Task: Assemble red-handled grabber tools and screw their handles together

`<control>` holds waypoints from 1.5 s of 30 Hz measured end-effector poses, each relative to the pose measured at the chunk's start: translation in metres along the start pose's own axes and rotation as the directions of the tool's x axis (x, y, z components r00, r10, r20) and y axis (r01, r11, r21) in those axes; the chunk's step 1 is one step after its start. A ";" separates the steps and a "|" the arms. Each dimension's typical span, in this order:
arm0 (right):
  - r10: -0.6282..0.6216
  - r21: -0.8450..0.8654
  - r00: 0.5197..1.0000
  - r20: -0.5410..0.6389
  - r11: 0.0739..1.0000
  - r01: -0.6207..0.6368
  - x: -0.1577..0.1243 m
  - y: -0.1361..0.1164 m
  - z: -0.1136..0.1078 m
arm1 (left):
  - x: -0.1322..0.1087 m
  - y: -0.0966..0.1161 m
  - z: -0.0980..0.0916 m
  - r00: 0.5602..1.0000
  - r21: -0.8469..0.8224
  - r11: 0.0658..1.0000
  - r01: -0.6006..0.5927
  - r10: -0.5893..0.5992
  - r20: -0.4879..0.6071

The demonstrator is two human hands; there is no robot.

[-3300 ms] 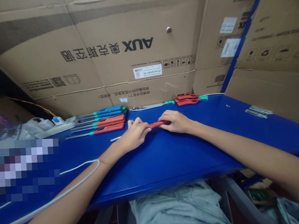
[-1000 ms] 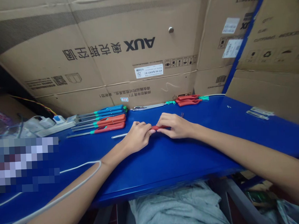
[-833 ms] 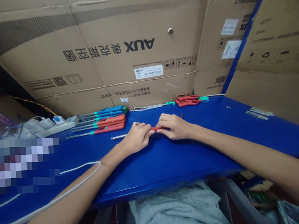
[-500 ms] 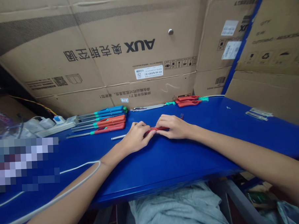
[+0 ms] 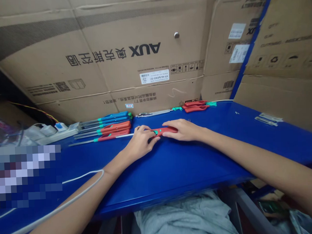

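Observation:
A red long-reach lighter (image 5: 161,131) with green parts lies level between my hands just above the blue table. My left hand (image 5: 141,141) grips its front end, and the metal tube points out to the left past my fingers. My right hand (image 5: 182,130) holds the rear of the red handle between thumb and fingers. Left of my left hand lies a row of finished-looking lighters, several with red handles (image 5: 114,134) and several with blue handles (image 5: 114,116). My palms hide parts of the held lighter.
Metal tubes (image 5: 153,113), small green pieces (image 5: 177,108) and red handle parts (image 5: 195,108) lie along the back cardboard wall (image 5: 110,26). Clear strips (image 5: 268,119) are at right. A power strip (image 5: 61,134) stands at left; a white cable (image 5: 82,173) crosses my left forearm.
The lighter has turned so its green parts now show. My hands have moved slightly apart along the handle, and the tube's tip has risen to overlap the nearest red lighter.

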State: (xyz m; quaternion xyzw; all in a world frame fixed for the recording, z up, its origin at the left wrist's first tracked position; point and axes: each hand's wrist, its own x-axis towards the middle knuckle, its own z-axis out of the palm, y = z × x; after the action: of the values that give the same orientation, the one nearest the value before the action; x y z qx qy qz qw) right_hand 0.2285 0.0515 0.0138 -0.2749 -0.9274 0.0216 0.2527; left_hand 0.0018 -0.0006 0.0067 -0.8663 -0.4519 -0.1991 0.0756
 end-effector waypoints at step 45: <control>0.090 0.029 0.996 0.023 0.995 -0.091 0.009 0.032 -0.033 | -0.003 -0.002 0.000 0.992 -0.102 0.994 0.030 -0.017 0.127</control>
State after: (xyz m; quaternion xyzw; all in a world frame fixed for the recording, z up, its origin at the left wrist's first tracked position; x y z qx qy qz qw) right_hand 0.2532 0.0799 0.0409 -0.3125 -0.9163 0.0500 0.2454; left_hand -0.0014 -0.0012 0.0050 -0.8745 -0.4549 -0.1681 -0.0005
